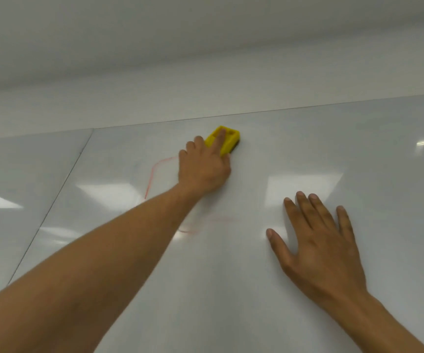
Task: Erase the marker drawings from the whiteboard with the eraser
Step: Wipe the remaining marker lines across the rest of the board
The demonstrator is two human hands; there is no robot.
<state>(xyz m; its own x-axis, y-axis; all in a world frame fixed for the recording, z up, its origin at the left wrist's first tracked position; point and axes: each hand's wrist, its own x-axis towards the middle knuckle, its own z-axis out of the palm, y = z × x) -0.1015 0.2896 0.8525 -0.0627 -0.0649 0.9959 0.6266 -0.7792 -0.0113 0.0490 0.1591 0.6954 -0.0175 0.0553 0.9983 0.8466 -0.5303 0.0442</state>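
wiping near the top edge of the whiteboard (269,276) right now. the left hand (204,171) grips the yellow eraser (227,138), index finger laid along its back and the other fingers wrapped round its sides, dark felt face down on the board. the eraser sits just below the board's upper edge, up and right of what's left of the red marker line (152,174). the right hand (318,240) is flat on the board with fingers spread and straight, holding nothing, well to the right of the eraser and nearer the camera, probably bracing.

what's left: a red curve just left of the eraser hand, running down beside the wrist, plus a faint pinkish smear under the forearm, down and left of the eraser.

stuff that could go wrong imo: the arm covers part of that lower smear, so it's easy to miss a bit. light pressure at full reach could just smudge the red into a haze. and the forearm hovering over wet-ish ink could drag it around.
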